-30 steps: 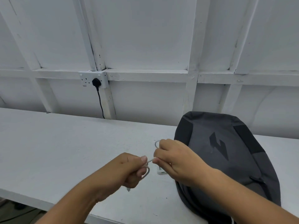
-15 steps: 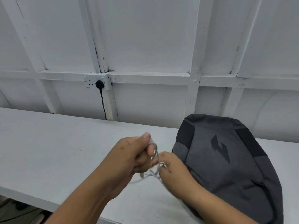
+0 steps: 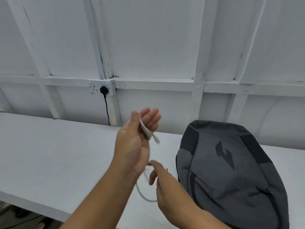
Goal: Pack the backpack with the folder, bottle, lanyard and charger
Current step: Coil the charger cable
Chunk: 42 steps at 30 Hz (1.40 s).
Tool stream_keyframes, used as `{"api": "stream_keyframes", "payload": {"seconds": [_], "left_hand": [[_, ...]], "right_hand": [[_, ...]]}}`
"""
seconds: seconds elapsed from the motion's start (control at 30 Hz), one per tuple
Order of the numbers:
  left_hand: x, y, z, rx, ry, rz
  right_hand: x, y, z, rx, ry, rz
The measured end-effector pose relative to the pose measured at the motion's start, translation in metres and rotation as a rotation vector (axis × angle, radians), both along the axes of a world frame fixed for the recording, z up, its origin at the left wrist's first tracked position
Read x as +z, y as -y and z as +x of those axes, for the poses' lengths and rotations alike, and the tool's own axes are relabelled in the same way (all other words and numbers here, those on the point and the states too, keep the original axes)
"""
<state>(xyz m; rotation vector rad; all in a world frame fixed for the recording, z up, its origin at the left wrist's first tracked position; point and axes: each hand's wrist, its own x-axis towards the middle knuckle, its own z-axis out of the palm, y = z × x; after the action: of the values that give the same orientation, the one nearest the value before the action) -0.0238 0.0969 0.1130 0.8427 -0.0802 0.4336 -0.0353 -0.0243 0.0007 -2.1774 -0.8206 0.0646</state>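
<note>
Now the left hand (image 3: 133, 146) has risen, thumb pinning the folded white charger cable (image 3: 146, 129) just left of the grey backpack (image 3: 231, 171); the right hand (image 3: 165, 187) pinches its trailing loop lower down (coiling looks nearly done, packing next).

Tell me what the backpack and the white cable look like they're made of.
The backpack looks like woven fabric, matte heathered grey with black panels. The white cable seems plastic or rubber sheathed, bending in a soft loop; blur hides its finish.
</note>
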Motion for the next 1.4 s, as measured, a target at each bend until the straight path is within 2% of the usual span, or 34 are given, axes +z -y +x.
{"api": "stream_keyframes", "payload": {"seconds": [0.07,0.1,0.17,0.23,0.3,0.4,0.47,0.53,0.6,0.67,0.77,0.83,0.9,1.1,1.2,1.27,1.3,1.4], "left_hand": [[0.008,-0.014,0.01,0.088,0.088,0.072],[0.009,-0.022,0.015,0.158,0.116,0.179],[0.003,-0.041,0.022,0.401,0.102,0.603],[-0.013,-0.066,0.027,0.628,0.043,1.174],[-0.029,-0.089,0.027,0.567,-0.052,1.576],[-0.057,-0.112,0.015,0.166,-0.188,1.866],[-0.073,-0.12,0.0,-0.001,-0.24,1.827],[-0.084,-0.119,-0.016,-0.065,-0.311,1.656],[-0.091,-0.105,-0.029,-0.142,-0.307,1.591],[-0.096,-0.08,-0.045,-0.271,-0.236,1.517],[-0.088,-0.042,-0.068,-0.418,-0.187,1.121],[-0.074,-0.029,-0.075,-0.392,-0.119,0.887],[-0.054,-0.02,-0.075,-0.334,-0.005,0.747],[-0.002,-0.014,-0.053,-0.215,0.167,0.527],[0.01,-0.017,-0.029,-0.21,0.18,0.323],[0.013,-0.02,-0.01,-0.198,0.171,0.289],[0.012,-0.023,-0.002,-0.16,0.16,0.336],[0.001,-0.036,0.014,0.001,0.115,0.653]], "right_hand": [[-0.005,0.001,-0.01,-0.008,-0.043,-0.071],[-0.006,0.004,-0.015,0.009,-0.027,-0.078],[-0.005,0.011,-0.023,0.058,0.008,-0.094],[-0.005,0.021,-0.026,0.066,0.039,-0.187],[0.003,0.033,-0.027,-0.06,0.042,-0.179],[0.026,0.053,-0.014,-0.194,0.098,0.055],[0.044,0.069,0.007,-0.26,0.053,0.197],[0.058,0.082,0.028,-0.277,-0.027,0.255],[0.063,0.088,0.05,-0.288,-0.078,0.241],[0.064,0.086,0.073,-0.34,-0.028,0.18],[0.06,0.077,0.1,-0.382,0.07,0.116],[0.047,0.068,0.106,-0.355,0.093,0.07],[0.027,0.058,0.103,-0.286,0.099,0.074],[-0.019,0.022,0.065,-0.128,0.111,0.227],[-0.028,0.006,0.035,-0.029,0.098,0.142],[-0.024,0.0,0.017,0.025,0.08,0.119],[-0.021,-0.002,0.01,0.047,0.083,0.127],[-0.002,0.006,-0.002,0.049,0.124,0.167]]}}
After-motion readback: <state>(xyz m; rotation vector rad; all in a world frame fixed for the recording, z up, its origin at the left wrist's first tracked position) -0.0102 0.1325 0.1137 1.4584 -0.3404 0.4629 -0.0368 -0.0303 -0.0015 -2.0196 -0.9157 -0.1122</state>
